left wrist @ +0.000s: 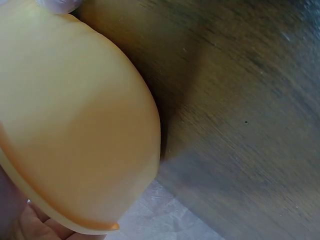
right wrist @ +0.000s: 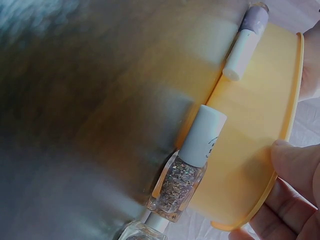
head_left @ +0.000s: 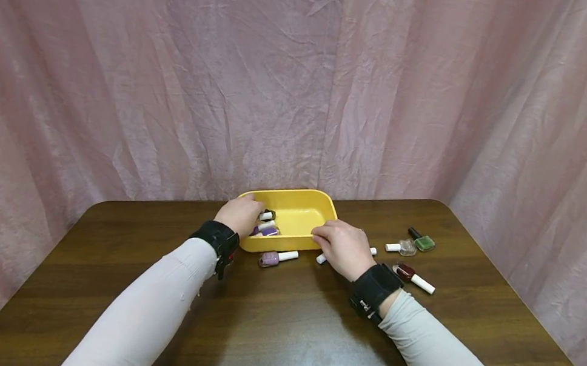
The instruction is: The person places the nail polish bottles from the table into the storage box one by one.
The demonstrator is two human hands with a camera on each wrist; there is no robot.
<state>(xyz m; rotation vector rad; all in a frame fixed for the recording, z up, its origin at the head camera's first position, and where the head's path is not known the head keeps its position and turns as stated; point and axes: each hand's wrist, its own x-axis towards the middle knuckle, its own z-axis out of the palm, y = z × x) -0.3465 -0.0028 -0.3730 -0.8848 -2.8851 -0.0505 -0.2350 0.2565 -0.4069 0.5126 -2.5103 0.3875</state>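
Observation:
A yellow plastic bin (head_left: 279, 244) stands near the table's back edge, with several nail polish bottles (head_left: 269, 231) lying in its left end. My left hand (head_left: 240, 215) grips the bin's left end; in the left wrist view its fingers (left wrist: 37, 225) show past the rim. At the front right corner, my right hand (head_left: 345, 247) holds the rim, thumb outside and fingers beyond it in the right wrist view. A lilac nail polish bottle (head_left: 278, 258) lies along the bin's front wall. Beside it, a glitter nail polish bottle (right wrist: 180, 180) lies partly hidden under my right hand in the head view.
Right of the bin lie a clear nail polish bottle (head_left: 406, 247), a green one with a black cap (head_left: 424, 244) and a dark red one (head_left: 406, 273). The brown wooden table (head_left: 268, 332) ends at a pink curtain (head_left: 260, 89) behind.

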